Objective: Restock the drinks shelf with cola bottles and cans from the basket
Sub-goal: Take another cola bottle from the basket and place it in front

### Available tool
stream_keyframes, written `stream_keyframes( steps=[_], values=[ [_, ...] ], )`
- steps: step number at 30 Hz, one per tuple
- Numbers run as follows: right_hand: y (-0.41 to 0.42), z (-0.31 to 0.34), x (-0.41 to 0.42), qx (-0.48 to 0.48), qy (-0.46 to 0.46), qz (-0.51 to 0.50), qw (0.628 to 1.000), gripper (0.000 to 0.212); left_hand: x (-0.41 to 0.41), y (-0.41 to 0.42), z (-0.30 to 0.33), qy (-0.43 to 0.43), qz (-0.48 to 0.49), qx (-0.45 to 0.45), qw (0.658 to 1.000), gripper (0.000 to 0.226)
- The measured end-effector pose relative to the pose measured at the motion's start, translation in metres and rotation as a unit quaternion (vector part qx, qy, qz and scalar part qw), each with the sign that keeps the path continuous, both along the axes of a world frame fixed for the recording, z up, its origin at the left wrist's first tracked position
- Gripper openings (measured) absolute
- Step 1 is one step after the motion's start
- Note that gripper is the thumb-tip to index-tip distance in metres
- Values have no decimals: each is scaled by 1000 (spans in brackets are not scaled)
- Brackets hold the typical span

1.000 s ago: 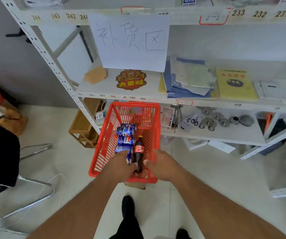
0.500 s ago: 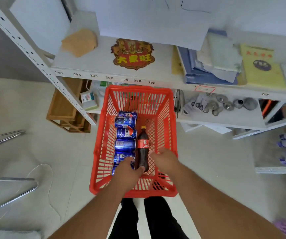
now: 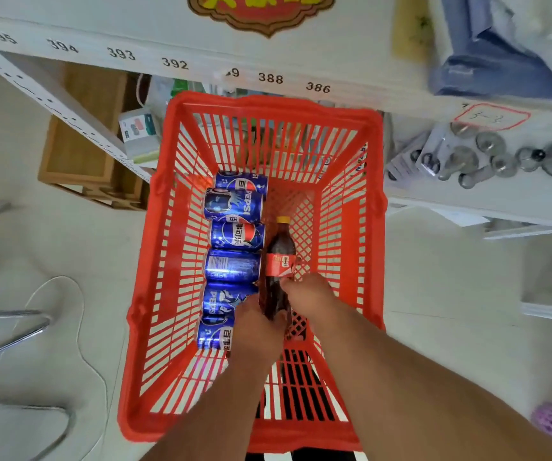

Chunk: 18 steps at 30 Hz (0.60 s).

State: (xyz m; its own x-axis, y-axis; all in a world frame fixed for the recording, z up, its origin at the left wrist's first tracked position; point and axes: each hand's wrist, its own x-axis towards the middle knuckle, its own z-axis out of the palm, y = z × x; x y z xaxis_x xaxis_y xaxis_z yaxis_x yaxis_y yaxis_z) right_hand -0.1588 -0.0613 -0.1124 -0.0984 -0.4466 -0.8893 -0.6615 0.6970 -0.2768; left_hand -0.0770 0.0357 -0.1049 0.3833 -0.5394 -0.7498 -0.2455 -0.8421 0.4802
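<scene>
Red basket (image 3: 154, 294) sits on the floor below the white shelf (image 3: 135, 24), its far rim just under the shelf edge carrying labels 395 to 386. Inside, along the 9 o'clock wall: 6 blue cola cans (image 3: 234, 236) lying on their sides in a row running 12 to 6 o'clock; the nearest can is partly covered by the left hand (image 3: 256, 324). Just beside the row, toward 3 o'clock: 1 cola bottle (image 3: 279, 261), dark contents, red label, yellow cap pointing to 12 o'clock; its base is hidden between the hands. Left hand is on the bottle's lower body from the 9 o'clock side, right hand (image 3: 311, 294) from the 3 o'clock side just below the label. Fingers of both hands curl down round the bottle and are mostly out of sight behind the knuckles, so the exact contact cannot be made out. Both forearms enter from 6 o'clock. Dark shapes show through the basket slats at 6 o'clock, unclear. On the lower shelf at 2 o'clock: grey metal fittings (image 3: 497, 158), blurred. At 10 o'clock: wooden crate (image 3: 78, 151) on the floor. Red and yellow sticker (image 3: 261, 15) at 12 o'clock, cut off by the frame edge.
</scene>
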Motion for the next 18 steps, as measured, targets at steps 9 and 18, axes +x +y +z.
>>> stream_keyframes(
  steps=[9,18],
  values=[
    [6,-40,10,39,-20,-44,998,48,-24,-11,-25,-42,-27,19,999,41],
    [6,-52,2,57,-42,-62,996,57,-19,-17,-52,11,1,43,999,43]
  ],
)
